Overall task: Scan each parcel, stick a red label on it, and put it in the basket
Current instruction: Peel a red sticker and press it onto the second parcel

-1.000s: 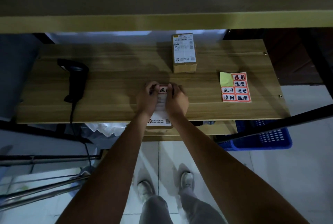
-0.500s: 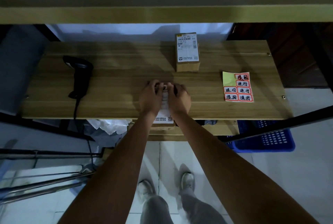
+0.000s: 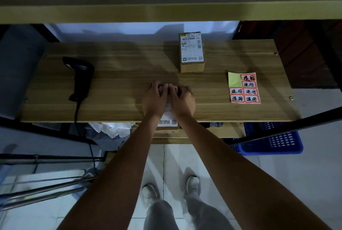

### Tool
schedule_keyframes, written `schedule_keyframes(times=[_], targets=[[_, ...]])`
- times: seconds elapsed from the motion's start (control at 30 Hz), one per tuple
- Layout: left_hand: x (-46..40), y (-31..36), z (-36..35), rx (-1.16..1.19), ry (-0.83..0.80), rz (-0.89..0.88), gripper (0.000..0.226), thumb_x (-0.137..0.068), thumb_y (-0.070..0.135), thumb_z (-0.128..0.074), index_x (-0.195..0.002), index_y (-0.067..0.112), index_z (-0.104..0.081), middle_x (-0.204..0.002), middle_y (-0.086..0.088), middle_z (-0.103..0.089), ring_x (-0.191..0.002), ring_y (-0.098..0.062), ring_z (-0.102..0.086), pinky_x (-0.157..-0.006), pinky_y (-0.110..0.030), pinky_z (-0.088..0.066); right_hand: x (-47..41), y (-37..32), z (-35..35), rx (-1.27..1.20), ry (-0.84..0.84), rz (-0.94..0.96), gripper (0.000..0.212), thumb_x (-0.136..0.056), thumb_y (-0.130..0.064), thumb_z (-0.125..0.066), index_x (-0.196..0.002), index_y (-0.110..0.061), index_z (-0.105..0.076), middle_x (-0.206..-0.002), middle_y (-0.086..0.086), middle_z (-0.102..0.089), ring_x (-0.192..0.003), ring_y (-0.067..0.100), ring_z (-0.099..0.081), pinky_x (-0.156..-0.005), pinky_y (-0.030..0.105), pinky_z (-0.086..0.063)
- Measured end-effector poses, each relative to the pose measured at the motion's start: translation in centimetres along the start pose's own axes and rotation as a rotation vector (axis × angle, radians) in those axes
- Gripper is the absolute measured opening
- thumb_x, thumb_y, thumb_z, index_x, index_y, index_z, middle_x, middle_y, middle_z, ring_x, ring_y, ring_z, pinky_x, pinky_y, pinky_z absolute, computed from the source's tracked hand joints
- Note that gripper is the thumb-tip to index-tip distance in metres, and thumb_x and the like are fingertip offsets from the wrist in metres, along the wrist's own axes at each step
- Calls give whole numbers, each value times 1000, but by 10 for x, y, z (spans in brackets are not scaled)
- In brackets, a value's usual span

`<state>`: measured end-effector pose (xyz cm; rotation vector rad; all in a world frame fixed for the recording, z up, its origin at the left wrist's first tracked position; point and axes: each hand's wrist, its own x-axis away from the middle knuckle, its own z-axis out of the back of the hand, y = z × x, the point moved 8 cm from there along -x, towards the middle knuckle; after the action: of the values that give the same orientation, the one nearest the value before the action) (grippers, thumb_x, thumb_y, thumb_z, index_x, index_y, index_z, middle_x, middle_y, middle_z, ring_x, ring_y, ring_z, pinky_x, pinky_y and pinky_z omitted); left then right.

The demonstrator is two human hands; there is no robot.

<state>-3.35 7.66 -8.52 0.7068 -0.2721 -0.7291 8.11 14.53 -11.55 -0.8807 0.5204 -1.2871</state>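
Right now both hands are pressing down on the near parcel, which is lying at the front edge of the wooden shelf and poking slightly over it. The left hand and the right hand are sitting side by side on its top, fingertips meeting at the far end; the fingers are looking curled, but whether they are pinching the red label or flattening it I cannot tell, since they are covering it. The main risk, as I am judging it, is the label going on creased or half stuck if the fingers are lifting before its edges are rubbed down; the overhang could also be letting the parcel tip off the edge under uneven pressure. A second parcel is waiting near the back of the shelf, well apart from the hands. The label sheet is lying to the right, with six red labels left on it and a bare yellow patch at its top left. The scanner is resting on the left. The blue basket is standing on the floor below the shelf's right end; what it is holding is hidden by the shelf and a dark bar.
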Motion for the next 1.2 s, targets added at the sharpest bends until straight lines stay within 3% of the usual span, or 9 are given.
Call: schedule_keyframes(times=[0.13, 0.27, 0.47, 0.63, 0.77, 0.93, 1.2], targets=[[-3, -2, -2, -14, -9, -2, 31, -100, 35, -46, -111, 11, -61, -108, -12, -64, -95, -26, -61, -70, -24, -34, 0, -4, 1, 43, 16, 40, 41, -102, -41, -33, -112, -18, -66, -123, 1, -60, -105, 25, -58, -78, 35, -49], [-5, -2, -3, -49, -22, -7, 29, -102, 28, -40, -110, 9, -60, -113, -13, -59, -96, -28, -59, -69, -27, -33, -2, -5, 0, 82, 11, 51, 44, -104, -36, -29, -105, -11, -65, -118, 6, -60, -101, 26, -58, -73, 32, -46], [-4, -2, -1, -91, -10, 0, 31, -103, 22, -34, -113, 8, -60, -116, -14, -58, -98, -28, -58, -69, -26, -31, -1, -4, 2, 46, 50, 57, 42, -104, -35, -28, -107, -13, -64, -113, 5, -61, -97, 24, -60, -75, 39, -53], [-2, -6, 1, 1, 17, 46, 31, -103, 24, -34, -103, 8, -61, -105, -13, -62, -87, -22, -58, -63, -23, -31, 1, -1, 1, 9, 58, 32, 64, -93, -60, -21, -102, -18, -68, -112, 2, -61, -95, 22, -61, -76, 42, -55], [-2, -6, -1, 12, 13, 23, 33, -101, 37, -40, -106, 13, -61, -105, -7, -63, -84, -13, -55, -56, -17, -29, 0, -1, -2, 43, 9, 28, 68, -77, -73, -28, -104, -24, -67, -112, -2, -59, -96, 23, -61, -77, 42, -55], [-4, -6, -4, -49, 12, 9, 31, -100, 37, -42, -109, 13, -61, -108, -9, -64, -89, -20, -61, -64, -23, -32, -3, 2, -3, 55, -5, 24, 42, -96, -52, -40, -109, -24, -67, -118, 0, -59, -100, 22, -60, -77, 33, -51], [-7, -3, -3, -87, 12, -5, 29, -103, 27, -38, -111, 9, -60, -113, -14, -59, -95, -29, -59, -68, -25, -28, -6, 1, -3, 99, -3, 25, 45, -103, -42, -28, -108, -16, -65, -122, 3, -58, -105, 26, -57, -80, 45, -53]])
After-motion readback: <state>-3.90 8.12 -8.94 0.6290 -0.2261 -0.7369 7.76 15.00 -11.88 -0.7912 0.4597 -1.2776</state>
